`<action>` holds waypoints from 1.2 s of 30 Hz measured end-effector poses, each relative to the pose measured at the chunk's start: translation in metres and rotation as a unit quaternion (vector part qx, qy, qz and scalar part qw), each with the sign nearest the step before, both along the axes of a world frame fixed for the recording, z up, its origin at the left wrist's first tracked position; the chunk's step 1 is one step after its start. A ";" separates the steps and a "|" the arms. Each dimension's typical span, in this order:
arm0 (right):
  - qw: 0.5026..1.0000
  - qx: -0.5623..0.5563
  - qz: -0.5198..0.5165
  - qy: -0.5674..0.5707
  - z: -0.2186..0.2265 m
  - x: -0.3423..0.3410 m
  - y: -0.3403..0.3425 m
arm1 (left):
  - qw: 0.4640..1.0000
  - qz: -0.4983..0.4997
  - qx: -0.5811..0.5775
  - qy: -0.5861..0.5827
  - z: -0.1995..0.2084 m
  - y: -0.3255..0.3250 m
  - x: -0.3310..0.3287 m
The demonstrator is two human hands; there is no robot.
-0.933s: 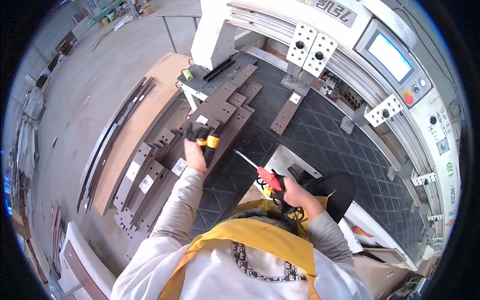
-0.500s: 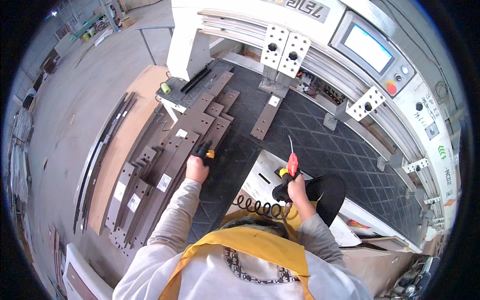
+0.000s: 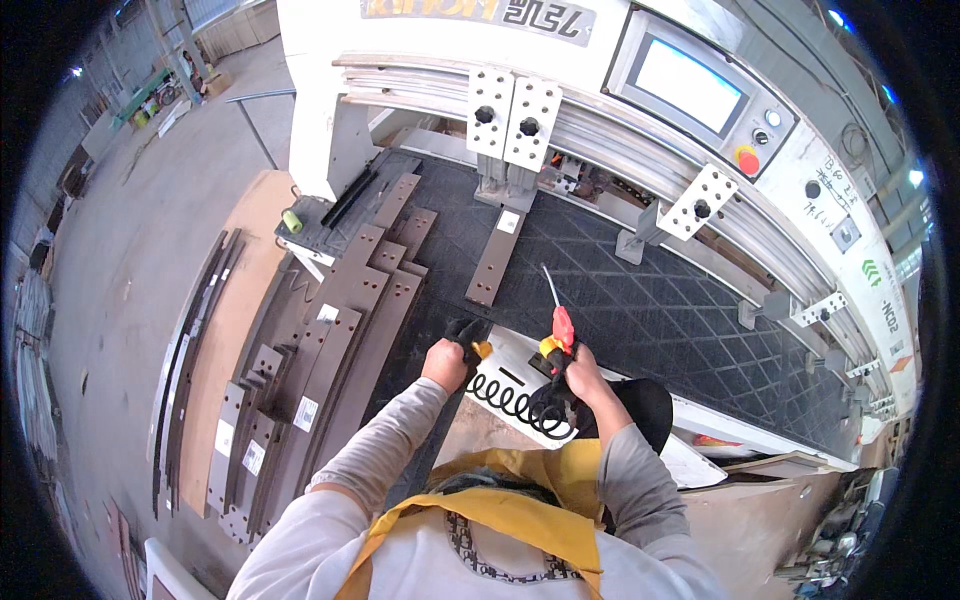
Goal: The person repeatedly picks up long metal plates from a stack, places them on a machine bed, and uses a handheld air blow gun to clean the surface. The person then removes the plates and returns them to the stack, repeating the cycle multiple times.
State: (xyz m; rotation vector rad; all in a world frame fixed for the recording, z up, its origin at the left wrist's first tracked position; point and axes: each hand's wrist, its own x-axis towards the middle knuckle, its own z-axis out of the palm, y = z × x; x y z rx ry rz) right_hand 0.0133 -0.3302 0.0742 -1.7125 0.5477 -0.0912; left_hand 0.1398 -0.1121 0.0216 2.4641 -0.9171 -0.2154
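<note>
My right hand (image 3: 580,370), in a black glove with yellow on it, is closed around a red air blow gun (image 3: 562,328). The gun's long metal nozzle points away from me, over the dark machine bed (image 3: 640,320). A black coiled hose (image 3: 515,400) hangs between my hands. My left hand (image 3: 458,350), gloved alike, is curled beside the bed's near edge; anything inside its fingers is hidden. Just beyond it, a narrow brown drilled panel (image 3: 495,262) with a white label lies on the bed, apart from the hand.
Stacked brown drilled panels (image 3: 340,330) stand at my left, next to a wooden board (image 3: 245,290). A small side table (image 3: 325,215) carries a green roll (image 3: 292,222). Ahead, the white machine has perforated clamp plates (image 3: 508,118), a screen (image 3: 690,85) and a red-yellow button (image 3: 747,160).
My left hand has moved right, away from the panel stack and closer to the narrow panel's near end. The blow gun stays in my right hand, and the view has shifted right.
</note>
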 end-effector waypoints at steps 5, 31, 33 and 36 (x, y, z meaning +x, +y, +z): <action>0.997 0.055 -0.046 -0.001 -0.007 0.003 -0.001 | 1.000 -0.018 0.016 0.001 -0.003 -0.014 0.005; 0.951 -0.270 0.110 0.101 0.012 0.002 0.034 | 0.965 -0.133 0.224 -0.029 -0.027 -0.081 0.070; 0.959 -0.237 0.104 0.119 0.013 0.005 0.036 | 0.968 -0.129 0.214 -0.024 -0.035 -0.079 0.076; 0.978 -0.186 0.058 0.078 0.007 0.002 0.029 | 0.981 -0.062 0.178 -0.035 -0.027 -0.085 0.075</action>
